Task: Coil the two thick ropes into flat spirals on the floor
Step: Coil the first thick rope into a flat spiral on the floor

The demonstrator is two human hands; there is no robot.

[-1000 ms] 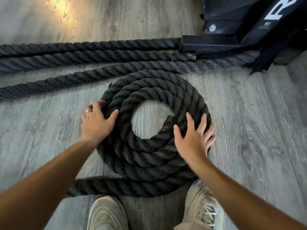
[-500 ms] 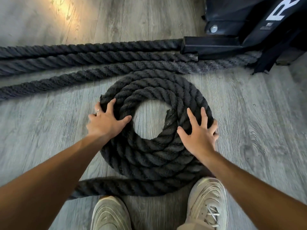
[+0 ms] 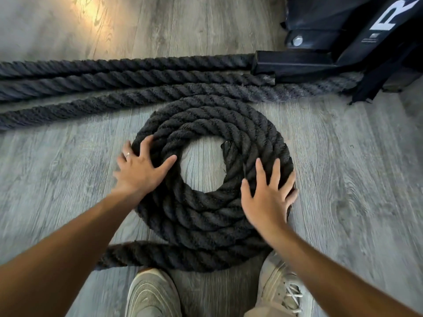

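A thick black rope lies coiled in a flat spiral (image 3: pixel 206 209) on the grey wood floor, with a bare round gap in its middle and its frayed inner end at the right of that gap. My left hand (image 3: pixel 139 168) presses flat on the coil's left side, fingers spread. Spread the same way, my right hand (image 3: pixel 267 195) lies flat on the coil's right side. The rope's loose tail (image 3: pixel 142 255) leaves the coil at the bottom and runs left under my left forearm. Three straight rope runs (image 3: pixel 114 88) lie side by side beyond the coil.
A black metal equipment base (image 3: pixel 320 62) with a bolt and white lettering stands at the top right, and the far rope runs reach it. A black strap (image 3: pixel 375 88) hangs beside it. My two pale sneakers (image 3: pixel 151 294) stand just below the coil.
Both hands slid round on the coil as it turned: the left hand moved up and inward over the left side, the right hand shifted slightly right. The rope's inner end swung upward.
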